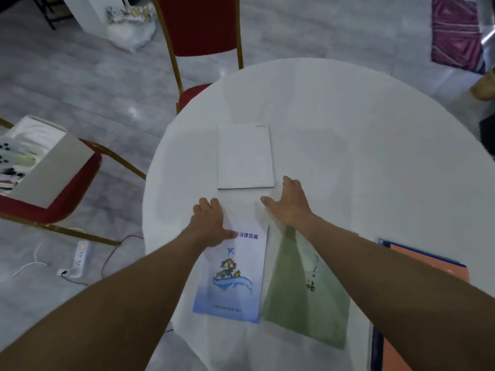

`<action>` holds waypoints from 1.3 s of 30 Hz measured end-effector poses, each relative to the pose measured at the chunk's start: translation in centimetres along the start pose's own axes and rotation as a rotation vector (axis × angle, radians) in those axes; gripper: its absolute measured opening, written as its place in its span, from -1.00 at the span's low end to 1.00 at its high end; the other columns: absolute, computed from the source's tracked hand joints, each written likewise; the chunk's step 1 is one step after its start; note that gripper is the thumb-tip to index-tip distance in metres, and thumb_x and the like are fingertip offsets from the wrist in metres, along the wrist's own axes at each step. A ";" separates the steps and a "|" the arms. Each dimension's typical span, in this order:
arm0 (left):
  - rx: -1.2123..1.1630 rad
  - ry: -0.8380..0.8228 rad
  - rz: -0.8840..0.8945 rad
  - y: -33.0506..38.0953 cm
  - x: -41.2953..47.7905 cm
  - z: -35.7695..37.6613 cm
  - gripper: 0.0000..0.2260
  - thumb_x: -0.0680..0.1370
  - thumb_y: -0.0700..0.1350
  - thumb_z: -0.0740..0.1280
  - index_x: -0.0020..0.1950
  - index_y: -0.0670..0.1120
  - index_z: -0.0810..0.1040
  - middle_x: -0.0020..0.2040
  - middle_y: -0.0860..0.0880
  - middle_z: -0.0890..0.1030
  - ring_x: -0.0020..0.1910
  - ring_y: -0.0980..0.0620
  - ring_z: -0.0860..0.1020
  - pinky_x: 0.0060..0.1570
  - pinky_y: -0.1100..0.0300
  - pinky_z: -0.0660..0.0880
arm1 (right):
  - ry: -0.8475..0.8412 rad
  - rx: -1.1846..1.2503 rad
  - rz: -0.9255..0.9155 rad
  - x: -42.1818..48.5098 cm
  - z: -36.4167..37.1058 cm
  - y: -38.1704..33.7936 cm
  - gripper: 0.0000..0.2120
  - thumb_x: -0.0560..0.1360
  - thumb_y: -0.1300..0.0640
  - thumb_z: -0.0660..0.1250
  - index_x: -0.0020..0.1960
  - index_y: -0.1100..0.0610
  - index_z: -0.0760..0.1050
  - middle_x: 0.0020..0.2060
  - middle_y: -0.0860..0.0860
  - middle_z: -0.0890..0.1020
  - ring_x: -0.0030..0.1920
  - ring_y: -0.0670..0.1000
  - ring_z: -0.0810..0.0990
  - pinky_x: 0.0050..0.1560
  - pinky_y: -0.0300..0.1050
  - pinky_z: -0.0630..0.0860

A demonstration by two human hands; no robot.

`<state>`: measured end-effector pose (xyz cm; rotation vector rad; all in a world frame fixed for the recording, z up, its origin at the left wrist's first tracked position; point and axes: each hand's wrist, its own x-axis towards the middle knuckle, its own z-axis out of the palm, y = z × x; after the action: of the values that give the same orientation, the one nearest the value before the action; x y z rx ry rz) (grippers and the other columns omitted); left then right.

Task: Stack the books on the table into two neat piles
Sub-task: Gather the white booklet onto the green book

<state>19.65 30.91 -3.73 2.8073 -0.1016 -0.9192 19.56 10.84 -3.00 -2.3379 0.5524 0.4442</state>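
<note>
Nearest the camera lie two thin paperbacks side by side on the round white table [348, 129]: a blue-and-white book [233, 279] with a printed title and a small picture, and a green book [294, 290] just to its right, their long edges close together or touching; I cannot tell which. A plain white book [245, 156] lies flat beyond them, apart, toward the table's middle. At the right edge an orange book [428, 261] with a dark border is only partly in view.

The left hand [211, 223] rests palm-down on the far end of the blue-and-white book, fingers curled at its top edge, thumb laid across the cover near the title. The right hand [290, 203] is spread open over the far end of the green book, near the white book's corner; contact cannot be confirmed owing to blur. Neither hand is seen closed around anything.

Assessment: these are slim, light, flexible volumes with smooth covers, likely to slide on the cloth and to sag if lifted by one corner. Best hold is along a long edge or the spine, thumb above and fingers beneath. No pile is formed yet.

Beyond the table stand red chairs [198, 25] with gilt frames on a grey floor.
</note>
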 end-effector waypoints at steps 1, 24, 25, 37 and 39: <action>-0.012 0.006 0.010 -0.5 0.3 -0.3 -0.16 0.39 0.20 0.50 0.43 -0.21 0.18 0.33 -0.21 0.26 0.32 -0.20 0.29 0.30 -0.03 0.36 | 0.004 -0.005 0.001 0.7 0.4 -0.6 -0.23 0.50 -0.12 0.44 0.52 0.25 0.22 0.44 0.16 0.32 0.47 0.17 0.34 0.41 -0.01 0.32; -0.176 0.139 -0.083 -3.9 0.6 -2.0 -0.25 0.33 0.21 0.54 0.24 -0.26 0.34 0.18 -0.21 0.42 0.13 -0.14 0.48 0.09 0.06 0.48 | -0.017 0.283 0.351 6.0 2.0 -4.7 -0.37 0.42 0.23 0.49 0.38 0.29 0.28 0.27 0.16 0.49 0.24 0.16 0.54 0.09 -0.07 0.55; -0.182 0.146 -0.115 -3.9 0.3 -1.8 -0.24 0.34 0.23 0.52 0.25 -0.26 0.33 0.19 -0.22 0.42 0.15 -0.16 0.48 0.10 0.04 0.48 | -0.024 0.341 0.354 5.7 1.8 -4.4 -0.38 0.43 0.24 0.47 0.39 0.28 0.26 0.22 0.13 0.48 0.17 0.14 0.52 -0.03 -0.11 0.51; -0.378 0.098 -0.297 -1.1 -2.6 1.1 -0.24 0.43 0.09 0.51 0.40 -0.30 0.25 0.33 -0.28 0.35 0.30 -0.28 0.44 0.28 -0.05 0.40 | 0.012 0.837 0.183 0.7 -2.5 1.3 -0.46 0.49 0.36 0.37 0.39 0.03 0.36 0.16 0.00 0.59 0.08 0.01 0.59 0.05 -0.04 0.60; -0.391 0.118 -0.260 -0.3 -3.1 1.2 -0.41 0.53 0.00 0.42 0.39 -0.26 0.24 0.33 -0.30 0.32 0.25 -0.33 0.47 0.24 -0.07 0.42 | 0.005 0.878 0.189 -0.5 -3.5 2.8 -0.48 0.51 0.35 0.36 0.36 -0.02 0.35 0.11 -0.06 0.58 0.07 -0.02 0.59 0.08 -0.01 0.63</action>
<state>16.41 31.45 -2.94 2.5319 0.4227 -0.7238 18.29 6.66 -1.83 -1.4533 0.7804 0.2088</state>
